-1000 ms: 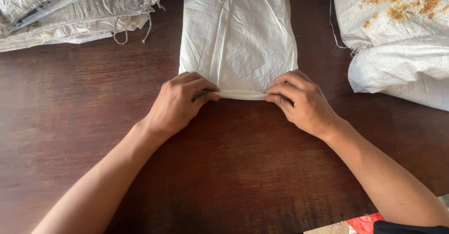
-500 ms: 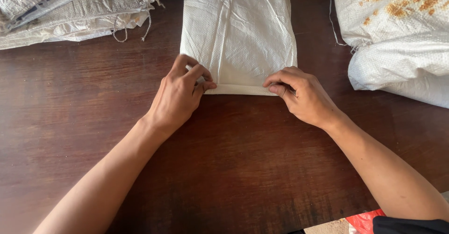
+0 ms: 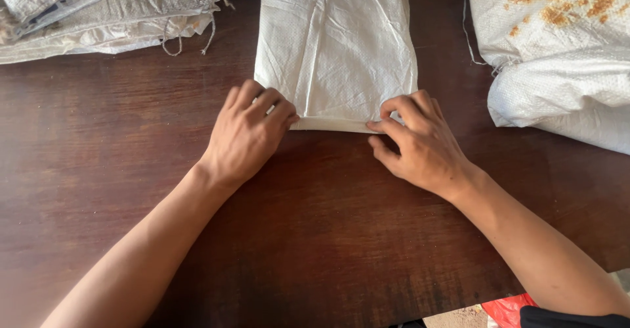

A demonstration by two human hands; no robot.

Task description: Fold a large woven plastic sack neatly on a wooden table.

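Both hands, left hand (image 3: 248,134) & right hand (image 3: 417,141), pinch white sack (image 3: 336,46) near-edge corners.

Our forearms are bare to the elbow; left hand (image 3: 248,134) and right hand (image 3: 420,145) wear no gloves or rings.

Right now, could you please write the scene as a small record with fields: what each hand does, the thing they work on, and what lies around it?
left hand: left hand grips the near left corner of the white woven sack
right hand: right hand pinches the near right corner of the same sack
sack state: lies flat, its near edge turned into a narrow fold
surface: dark wooden table
far left: pile of grey sacks
far right: stained white sack, with rust-coloured marks
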